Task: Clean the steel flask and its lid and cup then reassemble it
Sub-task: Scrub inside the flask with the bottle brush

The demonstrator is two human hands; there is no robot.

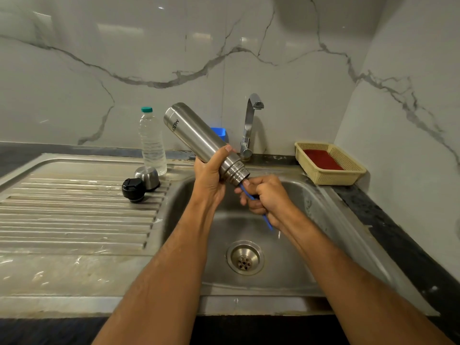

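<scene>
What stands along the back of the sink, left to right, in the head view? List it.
Black lid → steel cup → plastic water bottle → steel flask, tilted, in the left hand's grip → tap → cream basket.

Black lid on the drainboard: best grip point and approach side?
Probably from above, pinching the round black lid across its sides. It sits on the ribbed drainboard with its top facing up and somewhat tilted. The steel cup sits close behind it on the right, perhaps touching, so place fingers on the front-left and back-left rather than reaching between them.
</scene>
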